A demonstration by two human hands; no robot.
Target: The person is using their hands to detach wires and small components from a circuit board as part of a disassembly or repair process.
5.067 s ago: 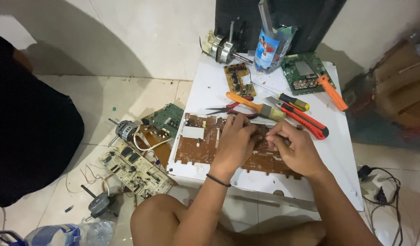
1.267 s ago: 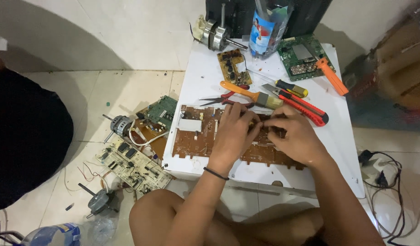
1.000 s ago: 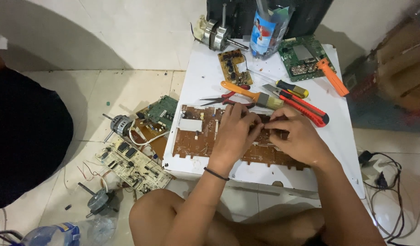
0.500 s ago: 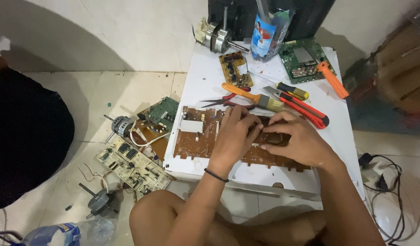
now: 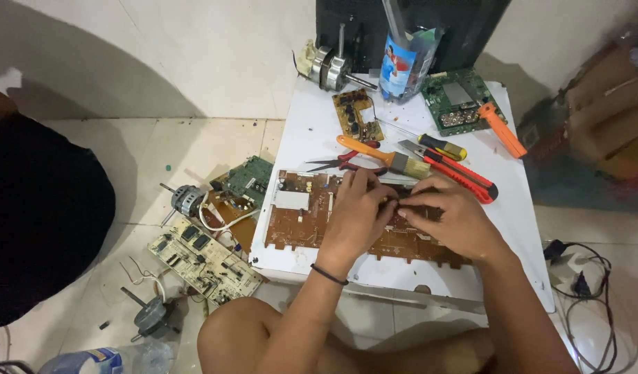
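Note:
A long brown circuit board (image 5: pixel 298 218) lies across the near part of a white tabletop (image 5: pixel 305 138). My left hand (image 5: pixel 357 215) and my right hand (image 5: pixel 450 218) both rest on the board's middle, fingertips meeting over a small dark component (image 5: pixel 395 204) that they pinch between them. A black band circles my left wrist. What exactly sits under the fingers is mostly hidden.
Behind the hands lie red-handled pliers (image 5: pixel 343 163), a brush (image 5: pixel 381 156), a screwdriver (image 5: pixel 437 145), a red utility knife (image 5: pixel 464 176), an orange tool (image 5: pixel 502 130), two more boards (image 5: pixel 357 114) and a small motor (image 5: pixel 329 66). On the floor left: boards (image 5: pixel 201 256), motors (image 5: pixel 184 201).
The camera view shifted slightly. My right hand slid left along the brown board, and both hands' fingertips now meet over its middle.

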